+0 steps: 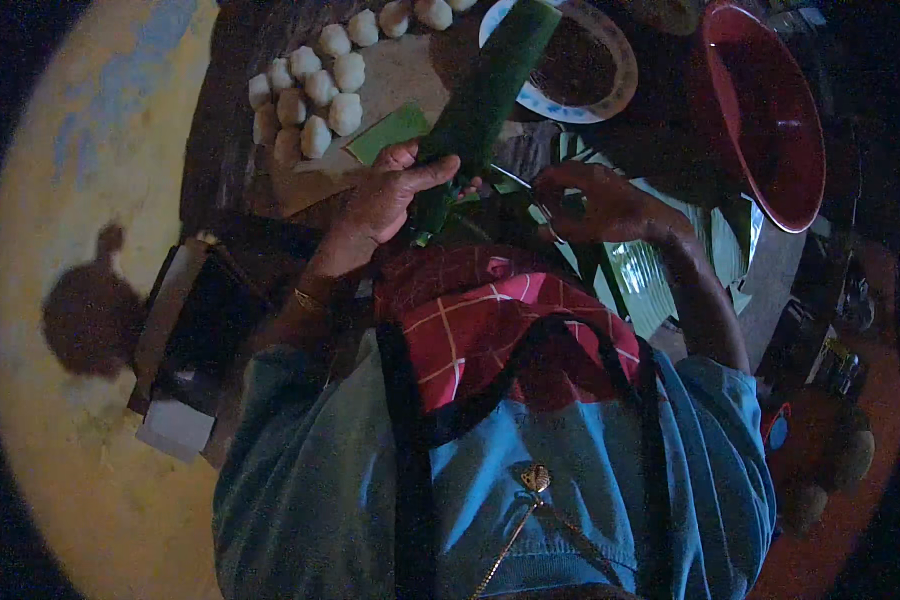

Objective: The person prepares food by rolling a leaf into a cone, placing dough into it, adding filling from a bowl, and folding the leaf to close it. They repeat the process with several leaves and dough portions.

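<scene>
A long dark green leaf piece (487,90), probably banana leaf, slants up from my left hand (390,191), which grips its lower end between thumb and fingers. My right hand (596,199) holds metal scissors (514,177), whose blade points at the leaf's right edge beside my left fingertips. Dim light hides how far the scissors are apart. A small cut leaf piece (391,133) lies on a brown board (401,82) just above my left hand. More leaf strips (641,277) lie beneath and right of my right hand.
Several pale, rounded lumps (320,88), perhaps dough or peeled roots, stand in rows at upper left. A white-rimmed plate with blue pattern (619,90) lies behind the leaf, a red basin (787,150) at upper right. A dark open box (195,322) is near my left elbow.
</scene>
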A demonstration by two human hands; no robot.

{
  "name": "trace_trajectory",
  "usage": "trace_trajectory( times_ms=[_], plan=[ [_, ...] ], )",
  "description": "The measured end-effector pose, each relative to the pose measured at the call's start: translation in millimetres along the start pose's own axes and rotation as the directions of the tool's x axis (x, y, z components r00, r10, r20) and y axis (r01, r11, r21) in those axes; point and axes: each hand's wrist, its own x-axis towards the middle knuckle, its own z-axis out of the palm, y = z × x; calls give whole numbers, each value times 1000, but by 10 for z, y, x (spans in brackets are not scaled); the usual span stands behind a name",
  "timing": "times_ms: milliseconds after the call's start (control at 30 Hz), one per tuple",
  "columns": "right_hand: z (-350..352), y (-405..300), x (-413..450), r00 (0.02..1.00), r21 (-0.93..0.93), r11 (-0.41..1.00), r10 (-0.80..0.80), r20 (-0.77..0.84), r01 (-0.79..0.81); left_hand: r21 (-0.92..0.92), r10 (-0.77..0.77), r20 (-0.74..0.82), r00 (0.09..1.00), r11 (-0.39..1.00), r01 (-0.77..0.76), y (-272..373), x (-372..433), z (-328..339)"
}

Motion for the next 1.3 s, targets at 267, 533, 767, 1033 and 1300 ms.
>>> trace_trajectory(
  times_ms=[267,533,767,1033,1300],
  plan=[
    [-6,-76,5,995,40,995,-89,-37,90,109,-51,-11,999,993,52,-13,-29,69],
    [42,-95,1,1000,10,1000,-2,-22,2,276,-29,-19,999,961,33,-121,-7,5],
    [106,-124,-17,996,-112,994,-19,-93,9,245,-67,-12,998,967,68,-126,-32,15],
    [186,-79,-31,986,-164,986,-68,-152,43,239,-166,20,986,958,156,-71,-46,139],
    [248,-90,-30,978,-63,994,-96,-187,86,299,-180,32,983,940,163,-245,29,59]
  ],
)
